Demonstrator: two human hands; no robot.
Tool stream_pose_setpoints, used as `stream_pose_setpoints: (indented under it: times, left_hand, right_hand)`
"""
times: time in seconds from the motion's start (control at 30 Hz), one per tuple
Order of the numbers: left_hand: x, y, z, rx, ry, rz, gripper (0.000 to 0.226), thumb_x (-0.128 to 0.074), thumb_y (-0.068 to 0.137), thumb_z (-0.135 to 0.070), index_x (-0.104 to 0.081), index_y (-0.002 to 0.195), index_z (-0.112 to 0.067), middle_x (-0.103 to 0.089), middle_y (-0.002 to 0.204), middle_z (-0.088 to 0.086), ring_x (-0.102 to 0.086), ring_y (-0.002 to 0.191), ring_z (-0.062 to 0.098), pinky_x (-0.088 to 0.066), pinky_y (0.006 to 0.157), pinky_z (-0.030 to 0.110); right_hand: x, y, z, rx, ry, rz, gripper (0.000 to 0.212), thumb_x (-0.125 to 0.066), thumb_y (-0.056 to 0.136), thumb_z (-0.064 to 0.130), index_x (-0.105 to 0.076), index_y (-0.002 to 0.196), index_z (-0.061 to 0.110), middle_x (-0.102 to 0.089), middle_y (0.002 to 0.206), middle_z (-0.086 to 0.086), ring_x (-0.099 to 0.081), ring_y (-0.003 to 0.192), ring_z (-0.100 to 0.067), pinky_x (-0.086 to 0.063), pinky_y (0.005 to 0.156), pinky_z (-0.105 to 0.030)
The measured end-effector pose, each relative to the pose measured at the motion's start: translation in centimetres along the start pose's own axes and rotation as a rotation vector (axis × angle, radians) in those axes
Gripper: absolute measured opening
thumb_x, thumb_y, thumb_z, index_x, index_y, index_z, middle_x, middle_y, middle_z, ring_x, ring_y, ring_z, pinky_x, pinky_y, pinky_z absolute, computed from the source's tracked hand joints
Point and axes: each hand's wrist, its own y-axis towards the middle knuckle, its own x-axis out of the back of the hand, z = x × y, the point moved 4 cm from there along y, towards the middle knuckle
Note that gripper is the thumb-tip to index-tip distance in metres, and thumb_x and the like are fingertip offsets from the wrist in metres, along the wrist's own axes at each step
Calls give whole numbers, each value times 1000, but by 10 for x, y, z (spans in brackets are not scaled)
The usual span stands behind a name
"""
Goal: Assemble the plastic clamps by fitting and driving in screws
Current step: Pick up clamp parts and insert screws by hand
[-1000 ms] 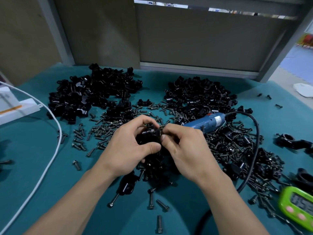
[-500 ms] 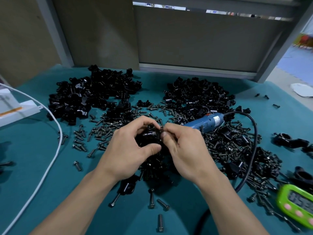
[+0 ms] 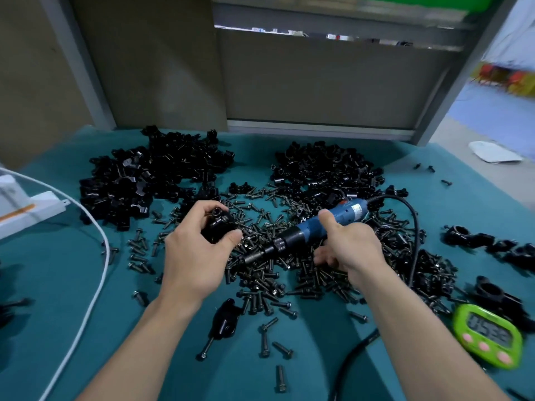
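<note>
My left hand [image 3: 191, 256] grips a black plastic clamp [image 3: 219, 224] just above the teal table, with a screw sitting in the clamp. My right hand [image 3: 354, 247] is curled round the blue electric screwdriver [image 3: 346, 212], thumb on top and fingers underneath. The driver's black tip points left towards the clamp, a short gap away. Loose dark screws [image 3: 260, 274] lie heaped under and between both hands. Another clamp with a screw sticking out [image 3: 225, 319] lies near my left forearm.
Two piles of black clamp halves sit at the back, left [image 3: 150, 175] and right [image 3: 324, 169]. Finished clamps [image 3: 469, 235] line the right edge above a green timer [image 3: 489, 337]. A white cable [image 3: 97, 256] and white box [image 3: 31, 206] lie left; the driver's black cord [image 3: 415, 227] loops right.
My right hand has left the clamp and moved right onto the electric screwdriver. My left hand keeps the clamp and has shifted slightly left.
</note>
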Motion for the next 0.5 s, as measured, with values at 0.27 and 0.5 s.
stream_pose_setpoints:
  times: [0.27, 0.5]
  left_hand:
    - [-6, 1, -5, 36, -28, 60, 42, -86, 84, -22, -58, 99, -49, -64, 93, -41, -65, 82, -14, -44, 62, 1]
    - [9, 4, 2, 57, -43, 23, 41, -87, 83, -22, -59, 100, -47, -67, 90, -39, -68, 77, -10, -48, 59, 5]
  right_hand:
    - [-34, -2, 39, -302, 83, 107, 39, -70, 97, 22, -52, 127, 5, -59, 122, -11, -68, 93, -31, -34, 33, -23]
    - [-21, -25, 34, -391, 711, 117, 24, -67, 85, 8, -50, 100, 14, -66, 81, -5, -64, 57, -19, -47, 64, -26]
